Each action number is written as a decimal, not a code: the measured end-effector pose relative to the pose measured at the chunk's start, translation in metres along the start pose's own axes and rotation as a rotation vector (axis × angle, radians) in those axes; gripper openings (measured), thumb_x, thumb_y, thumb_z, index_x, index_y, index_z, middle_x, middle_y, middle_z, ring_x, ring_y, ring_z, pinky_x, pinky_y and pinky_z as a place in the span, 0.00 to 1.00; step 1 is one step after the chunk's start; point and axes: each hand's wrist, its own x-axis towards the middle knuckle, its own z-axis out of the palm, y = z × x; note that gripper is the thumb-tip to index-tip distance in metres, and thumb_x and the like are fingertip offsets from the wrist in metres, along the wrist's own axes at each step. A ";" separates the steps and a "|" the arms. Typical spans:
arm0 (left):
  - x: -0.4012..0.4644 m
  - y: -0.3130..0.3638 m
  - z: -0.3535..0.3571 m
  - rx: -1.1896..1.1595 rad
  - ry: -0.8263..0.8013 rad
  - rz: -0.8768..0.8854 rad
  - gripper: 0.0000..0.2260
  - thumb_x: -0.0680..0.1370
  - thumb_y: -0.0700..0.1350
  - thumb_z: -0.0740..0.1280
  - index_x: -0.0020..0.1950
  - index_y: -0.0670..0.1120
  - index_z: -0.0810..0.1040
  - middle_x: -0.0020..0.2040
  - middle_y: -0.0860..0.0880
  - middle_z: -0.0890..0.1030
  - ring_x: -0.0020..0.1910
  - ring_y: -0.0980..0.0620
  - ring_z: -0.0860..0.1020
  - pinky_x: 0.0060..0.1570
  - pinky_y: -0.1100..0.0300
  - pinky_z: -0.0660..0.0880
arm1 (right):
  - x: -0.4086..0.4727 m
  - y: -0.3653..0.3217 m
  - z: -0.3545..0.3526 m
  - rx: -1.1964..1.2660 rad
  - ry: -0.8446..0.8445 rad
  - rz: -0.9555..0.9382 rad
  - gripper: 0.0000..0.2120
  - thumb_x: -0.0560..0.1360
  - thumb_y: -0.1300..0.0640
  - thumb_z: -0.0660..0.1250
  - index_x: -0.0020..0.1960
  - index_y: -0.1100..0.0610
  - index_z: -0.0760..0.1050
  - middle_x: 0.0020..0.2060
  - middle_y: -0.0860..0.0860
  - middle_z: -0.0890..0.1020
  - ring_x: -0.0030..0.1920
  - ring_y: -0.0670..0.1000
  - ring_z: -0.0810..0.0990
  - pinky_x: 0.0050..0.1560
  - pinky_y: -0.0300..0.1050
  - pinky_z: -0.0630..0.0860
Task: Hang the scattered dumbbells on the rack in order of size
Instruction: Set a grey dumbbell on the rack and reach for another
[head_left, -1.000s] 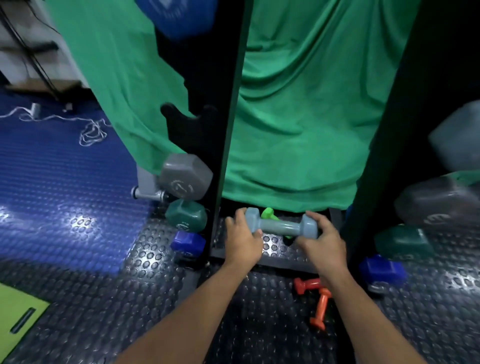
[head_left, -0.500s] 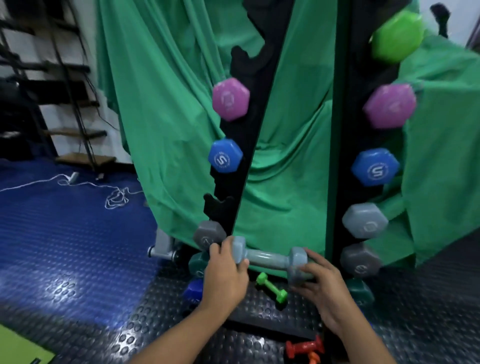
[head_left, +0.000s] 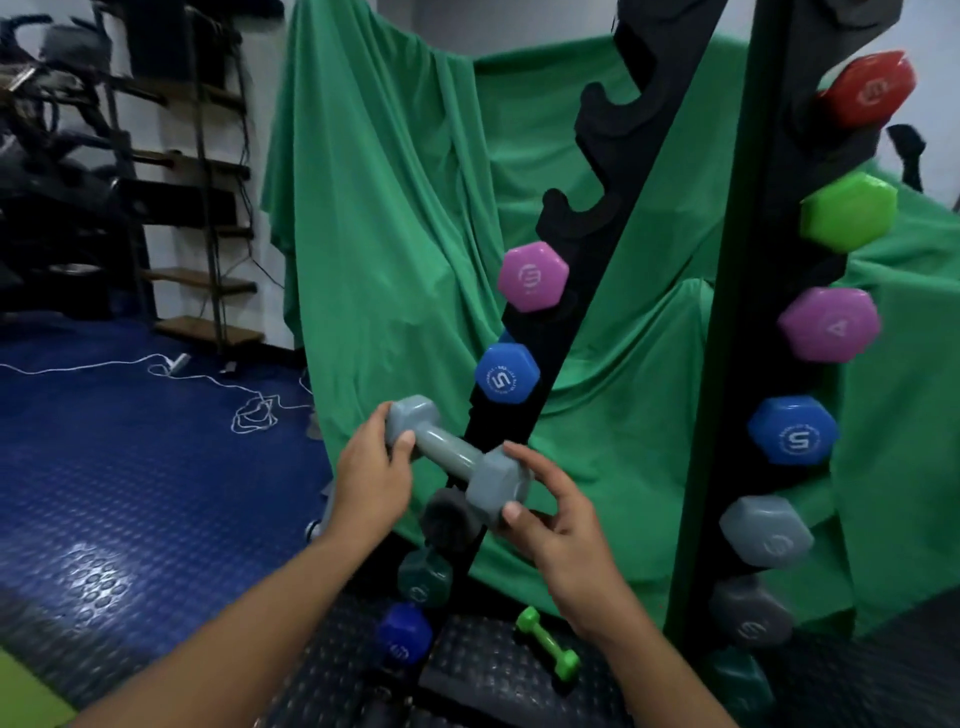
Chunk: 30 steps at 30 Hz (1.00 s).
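I hold a light grey dumbbell (head_left: 451, 453) tilted in front of the black rack's left upright (head_left: 597, 249). My left hand (head_left: 371, 475) grips its upper left head and my right hand (head_left: 550, 514) grips its lower right head. On the left upright hang a pink dumbbell (head_left: 532, 276) and a blue one (head_left: 506, 373), with dark grey, teal and blue ones below my hands. The right upright (head_left: 779, 218) carries red, green, pink, blue and grey dumbbells. A small green dumbbell (head_left: 548, 643) lies on the rack's base.
A green cloth (head_left: 395, 218) hangs behind the rack. Blue studded flooring (head_left: 130, 467) with a white cable (head_left: 254, 413) lies to the left, and black stairs (head_left: 197, 218) stand at the far left. Empty notches show high on the left upright.
Both hands have lifted the grey dumbbell from the rack's base up to about the blue dumbbell's height, and it now tilts. My view has risen, showing more of the rack.
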 end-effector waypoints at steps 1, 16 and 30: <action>0.008 0.000 0.000 0.002 0.001 -0.006 0.22 0.84 0.48 0.63 0.78 0.45 0.69 0.69 0.45 0.78 0.68 0.44 0.76 0.68 0.43 0.73 | 0.006 0.000 0.007 -0.080 0.026 -0.043 0.28 0.79 0.66 0.69 0.71 0.39 0.76 0.71 0.44 0.77 0.68 0.58 0.79 0.69 0.62 0.76; 0.125 -0.002 0.072 -0.235 -0.202 0.077 0.21 0.81 0.36 0.62 0.63 0.59 0.82 0.60 0.52 0.85 0.59 0.51 0.82 0.63 0.49 0.79 | 0.075 0.048 0.069 -0.299 0.391 -0.190 0.27 0.79 0.64 0.70 0.68 0.35 0.76 0.66 0.42 0.67 0.68 0.43 0.73 0.69 0.52 0.76; 0.137 0.000 0.108 -0.098 -0.470 0.161 0.14 0.76 0.31 0.65 0.45 0.48 0.85 0.38 0.60 0.83 0.36 0.69 0.75 0.42 0.78 0.70 | 0.074 0.058 0.049 -0.855 0.370 -0.273 0.28 0.80 0.54 0.71 0.76 0.36 0.70 0.73 0.44 0.65 0.58 0.49 0.79 0.53 0.50 0.81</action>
